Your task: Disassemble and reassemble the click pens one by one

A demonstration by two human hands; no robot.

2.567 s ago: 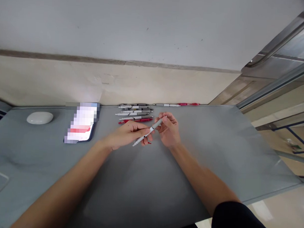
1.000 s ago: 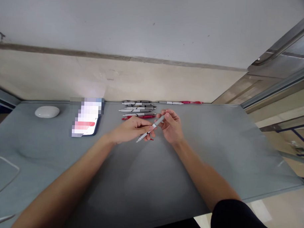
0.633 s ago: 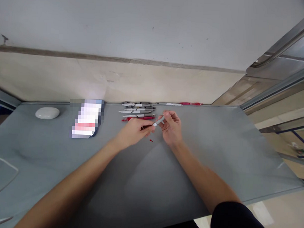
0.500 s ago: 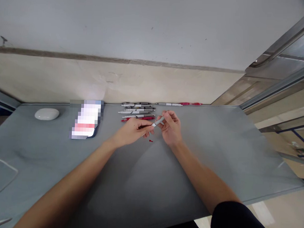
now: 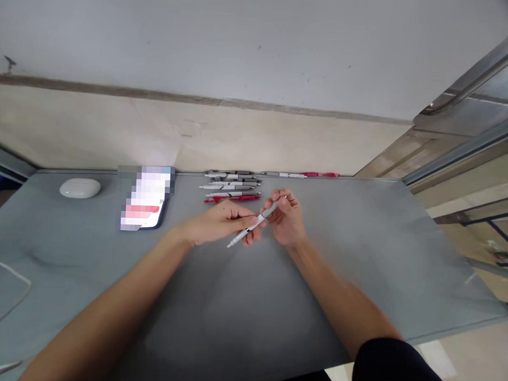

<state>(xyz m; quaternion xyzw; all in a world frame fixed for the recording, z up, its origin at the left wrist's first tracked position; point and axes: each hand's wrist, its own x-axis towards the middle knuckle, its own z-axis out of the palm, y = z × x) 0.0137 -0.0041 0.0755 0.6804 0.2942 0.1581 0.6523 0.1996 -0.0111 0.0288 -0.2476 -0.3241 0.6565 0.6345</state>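
Containers: I see none on the tabletop (image 5: 360, 261); every item lies loose on its surface.

Held item: one pen (image 5: 253, 226), slim, grey and white, slanted with its tip low toward me and its grey end raised. I have my left hand (image 5: 219, 222) closed on the lower, pale section, fingers curled over it. My right hand (image 5: 287, 218) pinches the upper grey section between fingertips. The two hands nearly touch, above the tabletop's middle.

Beyond the hands, just past the left knuckles: a row of pens (image 5: 231, 187), lying parallel, grey and white, with a red pen (image 5: 232, 198) nearest the hands. Further back, along the far edge beyond the right hand, a second line of pens (image 5: 300, 174) ending in red.

Far out past the left hand: a flat phone (image 5: 147, 206) with a dark rim, its face pixelated so I read nothing on it. Beyond that again, a smooth white oval case (image 5: 79, 188), glossy, rounded like a pebble.

Hard to make out: how many pens the row holds; they overlap and are small. Whether the held pen is one piece or two parts meeting under the fingers I cannot tell. A thin pale curved outline (image 5: 9, 293) beside my left forearm is cut off by the frame.

Surfaces: tabletop matte grey, smooth. Wall (image 5: 256, 140) behind it cream below, grey above, divided by a brown strip. My dark sleeve (image 5: 398, 368) shows on the right arm.
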